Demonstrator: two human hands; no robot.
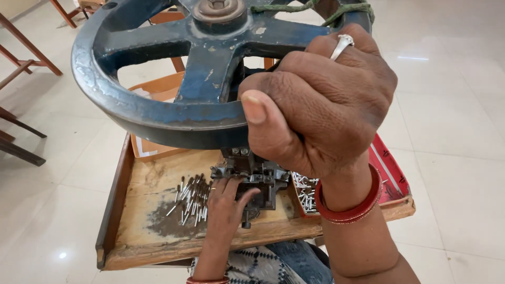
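Two hands at work: right hand (315, 100) clenched tight round the rim of the big blue flywheel (158, 110), thumb on top. Left hand (227, 202) lower down, fingers loosely spread, resting against the small dark press mechanism (263, 181) on the wooden worktop (152, 247). Pile of small metal pins (190, 202) just beside left hand; more pins in a red tray (392, 173) on the right.
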